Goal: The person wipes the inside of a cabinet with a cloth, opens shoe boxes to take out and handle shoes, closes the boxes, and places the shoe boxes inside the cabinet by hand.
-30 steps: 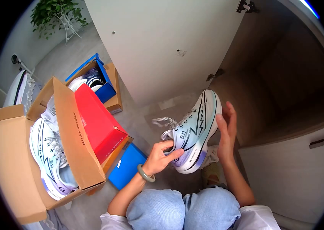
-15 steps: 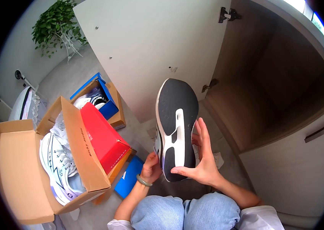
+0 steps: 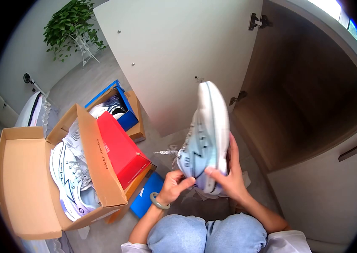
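Note:
A white and pale-blue sneaker (image 3: 206,143) is held up in front of my knees, its toe pointing upward and its side turned toward me. Loose grey laces hang off its left side. My left hand (image 3: 175,185), with a bangle at the wrist, grips the heel area, thumb on the side of the shoe. On the right, my right hand (image 3: 231,175) wraps round the sole near the heel, its thumb lying across the lower edge. A matching sneaker (image 3: 72,181) lies in the open brown shoebox (image 3: 30,181) to my left.
An open cabinet (image 3: 305,92) stands at the right, its white door (image 3: 174,42) swung out ahead of me. A red box (image 3: 121,147), a blue box (image 3: 146,196) and a blue shoebox with shoes (image 3: 130,120) sit at the left. Farther back is a plant (image 3: 71,31).
The sneaker has turned from showing its dark sole to showing its side and laces. Both hands have shifted their hold with it. The view has swung slightly left.

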`<state>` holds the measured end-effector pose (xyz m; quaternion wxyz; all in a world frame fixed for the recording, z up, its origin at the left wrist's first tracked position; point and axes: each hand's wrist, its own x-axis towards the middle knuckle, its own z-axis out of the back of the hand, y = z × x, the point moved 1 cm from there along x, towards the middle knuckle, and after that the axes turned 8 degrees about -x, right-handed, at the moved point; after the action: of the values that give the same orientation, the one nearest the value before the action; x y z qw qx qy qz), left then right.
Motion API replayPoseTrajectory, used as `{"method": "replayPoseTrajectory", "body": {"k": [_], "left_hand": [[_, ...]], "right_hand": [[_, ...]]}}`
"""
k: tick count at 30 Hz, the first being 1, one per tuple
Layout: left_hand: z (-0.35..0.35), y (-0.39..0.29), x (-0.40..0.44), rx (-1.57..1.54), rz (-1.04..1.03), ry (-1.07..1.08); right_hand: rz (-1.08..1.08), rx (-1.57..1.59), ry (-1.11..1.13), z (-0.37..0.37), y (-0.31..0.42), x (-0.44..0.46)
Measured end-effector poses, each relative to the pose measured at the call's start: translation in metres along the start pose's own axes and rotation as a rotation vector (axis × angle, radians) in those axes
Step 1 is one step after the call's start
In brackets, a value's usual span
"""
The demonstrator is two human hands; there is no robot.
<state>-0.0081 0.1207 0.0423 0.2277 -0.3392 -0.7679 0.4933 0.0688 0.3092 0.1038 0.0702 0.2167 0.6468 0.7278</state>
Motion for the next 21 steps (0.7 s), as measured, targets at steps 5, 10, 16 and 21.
{"method": "replayPoseTrajectory", "body": {"k": [5, 10, 16, 21], "left_hand": [[-0.04, -0.061, -0.001, 0.905, -0.455, 0.231], [-0.049, -0.075, -0.001, 1.002, -0.811, 0.183], [-0.046, -0.087, -0.011, 1.096, -0.936, 0.221], [-0.044, -0.082, -0.008, 1.084, -0.958, 0.295]], "right_hand": [[-0.716, 0.95, 0.036, 0.005, -0.057, -0.006], [-0.689, 1.086, 0.147, -0.006, -0.061, -0.008], [-0.652, 1.232, 0.248, 0.003, -0.08, -0.017], [-0.532, 1.237, 0.224, 0.004, -0.102, -0.022]]}}
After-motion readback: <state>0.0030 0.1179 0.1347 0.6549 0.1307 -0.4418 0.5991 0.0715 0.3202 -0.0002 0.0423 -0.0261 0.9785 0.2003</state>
